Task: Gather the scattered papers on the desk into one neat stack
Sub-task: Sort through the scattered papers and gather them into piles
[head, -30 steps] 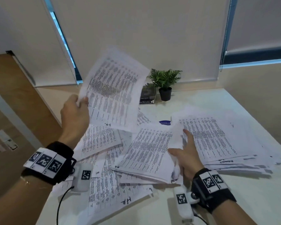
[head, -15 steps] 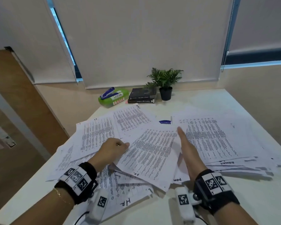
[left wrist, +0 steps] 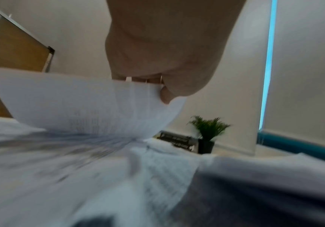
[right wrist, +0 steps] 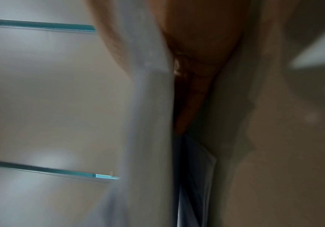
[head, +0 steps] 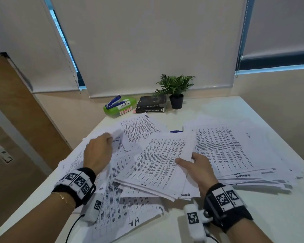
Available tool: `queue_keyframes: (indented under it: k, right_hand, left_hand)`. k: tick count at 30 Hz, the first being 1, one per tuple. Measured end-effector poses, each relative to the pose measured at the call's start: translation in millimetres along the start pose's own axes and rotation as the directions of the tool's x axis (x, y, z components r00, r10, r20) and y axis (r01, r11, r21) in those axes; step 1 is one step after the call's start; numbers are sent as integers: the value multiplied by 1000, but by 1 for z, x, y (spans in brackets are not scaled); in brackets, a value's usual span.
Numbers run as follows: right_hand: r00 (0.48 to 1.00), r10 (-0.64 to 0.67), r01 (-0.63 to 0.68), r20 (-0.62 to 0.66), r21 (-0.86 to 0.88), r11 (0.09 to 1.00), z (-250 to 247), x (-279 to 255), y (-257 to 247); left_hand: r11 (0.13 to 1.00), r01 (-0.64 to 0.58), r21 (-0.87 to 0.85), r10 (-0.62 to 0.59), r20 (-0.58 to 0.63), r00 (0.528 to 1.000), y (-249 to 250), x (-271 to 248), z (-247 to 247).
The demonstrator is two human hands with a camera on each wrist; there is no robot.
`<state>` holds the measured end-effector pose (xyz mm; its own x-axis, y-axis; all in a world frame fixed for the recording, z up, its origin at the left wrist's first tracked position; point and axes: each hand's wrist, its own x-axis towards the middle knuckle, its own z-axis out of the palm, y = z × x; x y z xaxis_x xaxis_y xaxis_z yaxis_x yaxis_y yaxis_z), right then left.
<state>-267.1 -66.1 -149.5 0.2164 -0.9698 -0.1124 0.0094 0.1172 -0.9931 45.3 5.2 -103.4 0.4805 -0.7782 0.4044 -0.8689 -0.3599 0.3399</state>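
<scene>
From the head camera: printed papers [head: 223, 151] lie fanned across the white desk [head: 253, 216], overlapping in loose heaps. The left hand [head: 97, 153] pinches the curled edge of one sheet [head: 118, 139] at the left of the spread, lifting it off the pile. The right hand [head: 199, 168] clamps a thick bundle [head: 158, 163] in the middle, thumb on top, fingers hidden beneath. At the back sit a potted plant [head: 175, 92], two dark books [head: 151, 106] and a green box [head: 120, 107] with a blue stapler [head: 113, 102] on it.

Left wrist view: thumb and fingers pinch the sheet [left wrist: 84, 104], bowed above blurred papers.

Right wrist view: heavy blur, paper edges against the palm, grip unclear here
</scene>
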Motion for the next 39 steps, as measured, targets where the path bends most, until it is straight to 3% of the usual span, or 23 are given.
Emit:
queue_keyframes:
  k: [2, 4, 7, 9, 10, 13, 14, 15, 16, 18, 20, 22, 25, 27, 29, 34, 37, 39]
  right_hand:
    - [1000, -3, 3, -30, -13, 1000, 2, 2, 1]
    - [999, -1, 1, -45, -17, 1000, 2, 4, 1]
    - [1000, 3, -3, -16, -5, 1000, 2, 2, -2]
    - [1000, 2, -2, 30, 4, 1000, 3, 1, -5]
    - [999, 6, -6, 46, 0, 1000, 3, 0, -7]
    - [997, 5, -3, 72, -24, 1000, 2, -1, -6]
    - [996, -8, 12, 86, -46, 999, 1, -1, -3]
    - [994, -22, 30, 105, -75, 997, 0, 0, -1]
    - [992, -32, 45, 121, -104, 994, -1, 1, 2]
    - [990, -36, 58, 140, -158, 986, -4, 0, 3]
    - [987, -26, 60, 160, -210, 976, -5, -1, 1]
    - [984, -3, 43, 179, -223, 974, -5, -1, 0]
    - [982, 28, 16, 188, -228, 974, -4, -1, -1]
    - [983, 45, -7, 178, -209, 978, -5, 0, -1]
    - [984, 44, -11, 171, -195, 981, -4, 1, 1]
    - [986, 10, 30, 169, -233, 972, -4, 4, 7]
    - [987, 4, 35, 162, -238, 971, -5, 2, 5]
    - [987, 1, 39, 158, -247, 968, -5, 2, 4]
  left_hand:
    - [993, -94, -72, 87, -89, 992, 17, -4, -15]
    - [966, -198, -168, 187, -79, 979, 39, -15, -28]
    - [924, -301, -237, 323, 59, 945, 64, -44, -34]
    - [906, -298, -300, 365, 197, 910, 73, -63, -26]
    - [899, -261, -353, 375, 307, 875, 78, -73, -22]
    - [862, -210, -461, 464, 553, 692, 87, -97, -9]
    - [858, -178, -482, 471, 601, 646, 87, -101, -7]
    - [858, -113, -502, 452, 630, 632, 85, -101, -8]
    - [857, -34, -514, 410, 641, 649, 83, -98, -11]
    - [880, -4, -475, 327, 599, 731, 70, -85, -20]
    - [940, -17, -340, 199, 506, 840, 46, -66, -32]
    - [991, 80, -106, -24, 454, 891, -1, -44, -39]
    - [923, 370, 104, -380, 386, 841, -70, -30, -47]
    - [870, 481, 111, -485, 371, 792, -103, -36, -50]
    - [857, 501, 119, -507, 365, 781, -109, -48, -54]
    - [808, 584, -76, -526, 354, 773, -100, -50, -54]
    - [837, 537, -104, -516, 175, 839, -105, -39, -50]
    - [856, 487, -171, -473, 116, 873, -104, -34, -52]
